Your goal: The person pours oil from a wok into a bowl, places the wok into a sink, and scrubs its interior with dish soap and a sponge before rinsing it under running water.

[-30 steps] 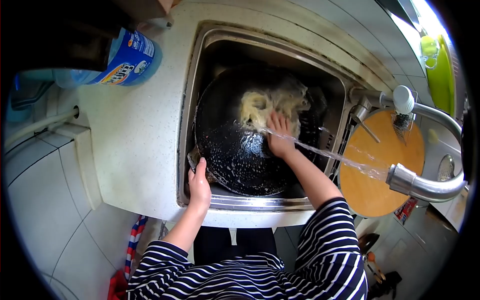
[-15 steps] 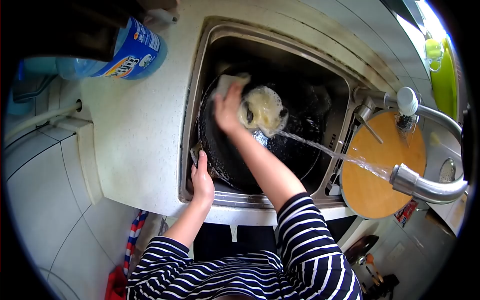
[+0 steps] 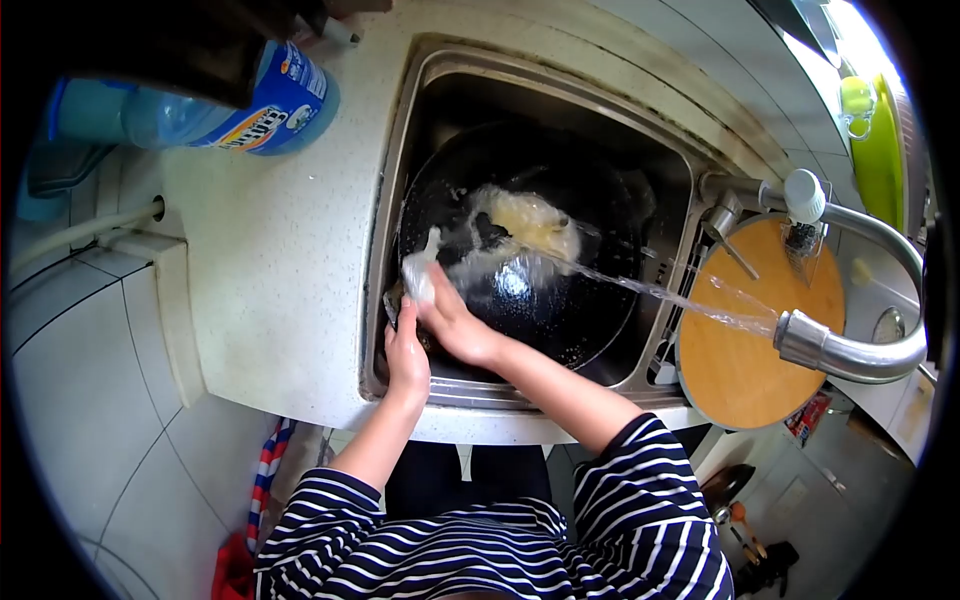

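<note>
1. pulled closer since the earlier frame, the right grip (image 3: 448, 318) had come just beside the left grip (image 3: 406, 360).
2. the right grip clasped a white cloth (image 3: 418, 278), probably light, soft and slippery, best bunched tight; it stuck out ahead, over the pan's left side.
3. the black pan (image 3: 580, 325) lay in the sink (image 3: 480, 395), likely heavy, stiff and slick; the left grip held its handle (image 3: 392, 302), seemingly the surest hold.

The left hand (image 3: 407, 355) grips the edge of a black pan (image 3: 570, 325) in the sink (image 3: 480, 393); the right hand (image 3: 452, 325) holds a whitish cloth or sponge (image 3: 418, 277) just beside it; water (image 3: 650, 290) streams from the faucet (image 3: 840, 354).
</note>
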Motion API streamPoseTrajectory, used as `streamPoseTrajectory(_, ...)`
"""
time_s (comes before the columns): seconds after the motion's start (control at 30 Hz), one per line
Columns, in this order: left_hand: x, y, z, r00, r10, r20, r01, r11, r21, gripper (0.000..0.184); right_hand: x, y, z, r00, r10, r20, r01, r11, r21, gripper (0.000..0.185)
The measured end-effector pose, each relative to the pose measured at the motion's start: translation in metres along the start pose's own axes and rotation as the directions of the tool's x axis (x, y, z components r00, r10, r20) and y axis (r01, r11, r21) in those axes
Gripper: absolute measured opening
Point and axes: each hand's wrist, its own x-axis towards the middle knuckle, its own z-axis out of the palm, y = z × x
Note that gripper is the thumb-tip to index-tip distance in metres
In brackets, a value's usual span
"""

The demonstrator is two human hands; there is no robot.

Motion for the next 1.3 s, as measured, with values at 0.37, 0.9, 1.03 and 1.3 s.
streamPoseTrajectory(0.37, -0.003, 0.011, -0.004, 0.97, -0.191, 0.149, 0.202, 0.977, -0.063, 0.092, -0.137, 0.048, -0.103, 0.979, 0.163, -0.12, -0.174, 0.377, -0.91, 0.05)
streamPoseTrajectory(0.9, -0.008, 0.015, 0.011, 0.993, -0.116, -0.009, 0.113, 0.981, -0.156, 0.081, -0.033, -0.015, -0.01, 0.985, 0.036, 0.17, -0.045, 0.998, 0.051, 0.073)
streamPoseTrajectory(1.03, -0.004, 0.006, -0.001, 0.972, -0.149, 0.183, 0.179, 0.971, -0.16, 0.087, -0.007, -0.027, 0.018, 0.992, 0.112, -0.057, -0.11, 0.993, 0.038, 0.073)
streamPoseTrajectory(1.3, -0.005, 0.007, 0.002, 0.988, -0.152, 0.027, 0.154, 0.986, -0.064, 0.094, 0.081, 0.062, -0.022, 0.801, 0.04, -0.597, -0.347, 0.844, -0.41, 0.068)
